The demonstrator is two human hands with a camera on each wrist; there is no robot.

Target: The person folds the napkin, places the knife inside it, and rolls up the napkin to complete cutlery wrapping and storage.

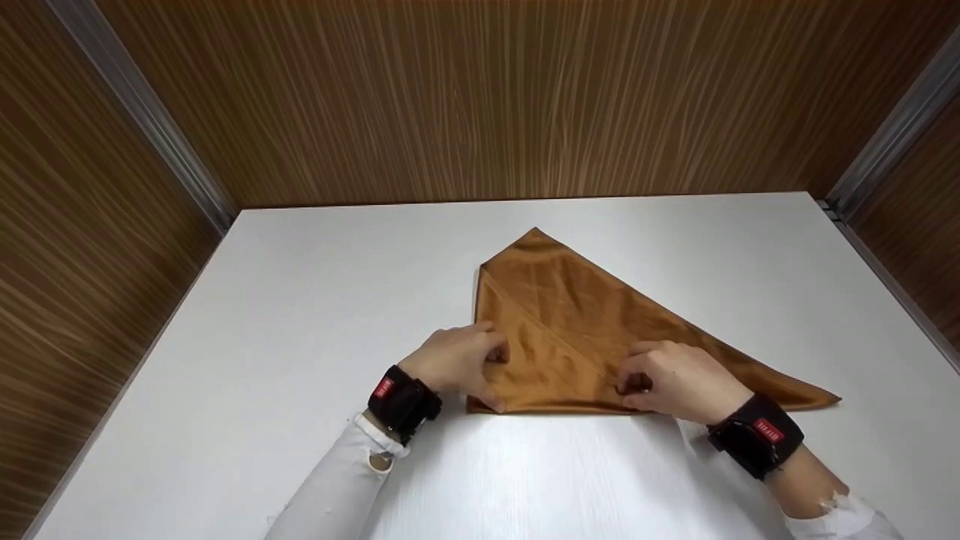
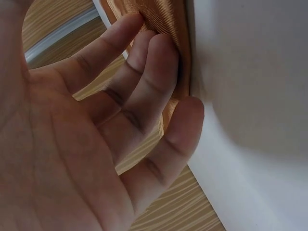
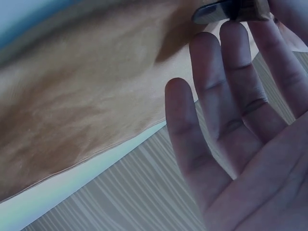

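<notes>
Left hand (image 1: 459, 361) and right hand (image 1: 675, 379) rest with bent fingers on the near part of the folded brown cloth (image 1: 577, 315), which lies right of centre on the white table (image 1: 315, 315).

Bare tabletop opens wide to the left and behind; wood-grain walls (image 1: 480, 97) close three sides, and the cloth's long point stays short of the right edge. The wrist views show fingers (image 2: 159, 72) together against the cloth's edge, and the right fingers (image 3: 226, 96) loosely spread; whether either pinches fabric I cannot tell.
</notes>
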